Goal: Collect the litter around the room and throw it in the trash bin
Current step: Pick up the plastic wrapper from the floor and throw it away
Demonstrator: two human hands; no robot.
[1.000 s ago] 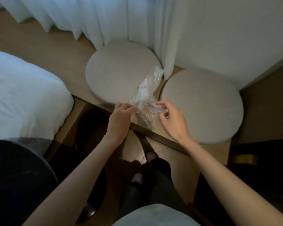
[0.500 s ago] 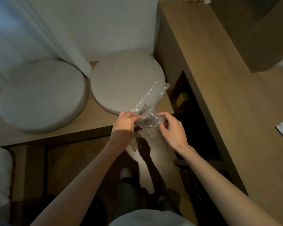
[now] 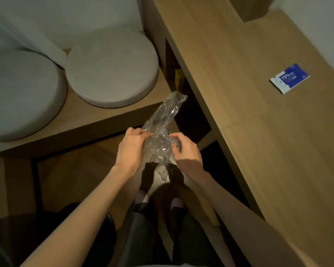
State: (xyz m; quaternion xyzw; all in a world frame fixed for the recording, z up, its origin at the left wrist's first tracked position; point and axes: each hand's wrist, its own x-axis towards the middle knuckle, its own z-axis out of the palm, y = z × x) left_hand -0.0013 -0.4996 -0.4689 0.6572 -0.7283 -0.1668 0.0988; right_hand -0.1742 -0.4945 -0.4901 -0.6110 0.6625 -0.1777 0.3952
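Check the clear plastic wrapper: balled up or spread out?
Partly crumpled: wrapper bunched between left hand and right hand, upper end sticking out loose.

A crumpled clear plastic wrapper (image 3: 162, 122), long and wrinkled, hangs in the air pinched between the left hand (image 3: 130, 149) and right hand (image 3: 187, 149), its free end tilted upward, while a flat blue-and-white sachet (image 3: 289, 79) lies well apart on the light wooden desk (image 3: 239, 103).

The left cushion (image 3: 21, 97) is cut off by the frame's left edge. A yellow thing (image 3: 179, 79) under the table (image 3: 258, 132) is mostly hidden behind the table's edge, so what it is cannot be told. The blue sachet (image 3: 289, 79) carries print too small to read beyond "78%". The crumpled plastic wrapper (image 3: 162, 128) partly veils the fingertips of the right hand (image 3: 185, 149).
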